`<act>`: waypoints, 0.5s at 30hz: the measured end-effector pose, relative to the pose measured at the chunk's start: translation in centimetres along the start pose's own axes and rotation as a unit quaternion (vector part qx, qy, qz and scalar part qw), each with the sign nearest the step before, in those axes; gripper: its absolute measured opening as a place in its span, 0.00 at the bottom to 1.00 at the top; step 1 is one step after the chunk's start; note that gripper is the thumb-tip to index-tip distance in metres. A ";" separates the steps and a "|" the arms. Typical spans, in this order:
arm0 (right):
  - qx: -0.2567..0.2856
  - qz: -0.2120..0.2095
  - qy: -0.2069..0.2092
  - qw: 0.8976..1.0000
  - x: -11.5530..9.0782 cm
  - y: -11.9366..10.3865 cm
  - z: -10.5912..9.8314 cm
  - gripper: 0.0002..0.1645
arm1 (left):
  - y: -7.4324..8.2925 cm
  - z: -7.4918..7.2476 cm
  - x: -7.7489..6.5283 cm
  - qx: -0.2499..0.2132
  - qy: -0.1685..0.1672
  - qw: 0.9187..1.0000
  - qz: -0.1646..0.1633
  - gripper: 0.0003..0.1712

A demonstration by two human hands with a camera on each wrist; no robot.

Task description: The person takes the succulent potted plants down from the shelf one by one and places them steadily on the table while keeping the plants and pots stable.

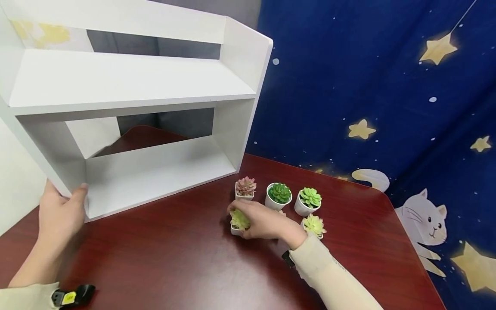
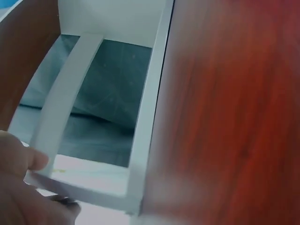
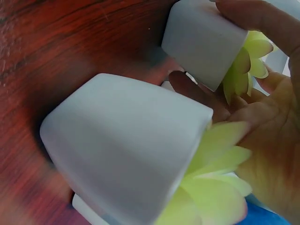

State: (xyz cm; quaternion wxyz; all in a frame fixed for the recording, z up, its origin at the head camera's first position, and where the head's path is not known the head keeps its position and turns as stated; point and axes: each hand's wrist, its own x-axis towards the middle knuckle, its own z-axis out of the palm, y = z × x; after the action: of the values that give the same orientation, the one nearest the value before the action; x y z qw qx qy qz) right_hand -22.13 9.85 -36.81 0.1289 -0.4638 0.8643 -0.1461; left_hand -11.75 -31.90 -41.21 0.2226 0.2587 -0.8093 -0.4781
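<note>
At the left of the head view, my left hand (image 1: 62, 211) grips the lower front edge of a white two-tier shelf's (image 1: 162, 172) side panel, thumb on the inner face. The left wrist view shows the same hand (image 2: 28, 187) at the shelf's corner (image 2: 133, 201). My right hand (image 1: 265, 219) holds a yellow-green succulent (image 1: 239, 219) in a white squarish pot (image 3: 201, 42), thumb and fingers on opposite sides of the pot. Whether that pot touches the table cannot be told. A second yellow-green succulent (image 1: 314, 225) stands right of the hand, its pot (image 3: 122, 140) large in the right wrist view.
Behind my right hand stand a pink succulent (image 1: 246, 187), a dark green one (image 1: 279, 193) and a bright green one (image 1: 309, 198), all in white pots. Pinkish leaves (image 1: 282, 212) show partly behind the hand. The red-brown table (image 1: 174, 258) meets a blue starry curtain (image 1: 329, 107).
</note>
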 end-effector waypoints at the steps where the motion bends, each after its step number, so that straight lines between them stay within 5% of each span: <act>1: -0.001 -0.001 0.000 1.000 -0.1 -0.1 0.0 0.32 | -0.2 -0.3 -0.1 0.019 -0.015 1.000 0.020 0.34; 5: -0.001 -0.005 0.001 1.000 -0.3 -0.4 -0.3 0.37 | -0.8 -2.4 0.0 0.126 -0.108 0.983 0.084 0.35; 10: 0.004 -0.001 0.015 1.000 -0.9 -0.8 -1.1 0.44 | 0.4 -5.6 -0.4 0.266 -0.234 0.928 0.114 0.37; 13: 0.007 0.006 0.042 0.999 -1.7 -1.0 -1.7 0.44 | 1.9 -6.4 -1.7 0.307 -0.269 0.904 0.125 0.38; 15: 0.004 0.011 0.073 0.997 -2.2 -1.1 -2.1 0.42 | 2.9 -6.6 -2.7 0.319 -0.270 0.899 0.127 0.39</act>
State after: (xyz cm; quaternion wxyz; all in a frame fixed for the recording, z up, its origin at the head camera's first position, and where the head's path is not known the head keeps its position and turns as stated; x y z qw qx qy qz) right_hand -20.84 11.38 -34.24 0.0691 -0.4415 0.8761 -0.1812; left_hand -6.28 -33.35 -35.97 -0.0403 0.0713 -0.9736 -0.2132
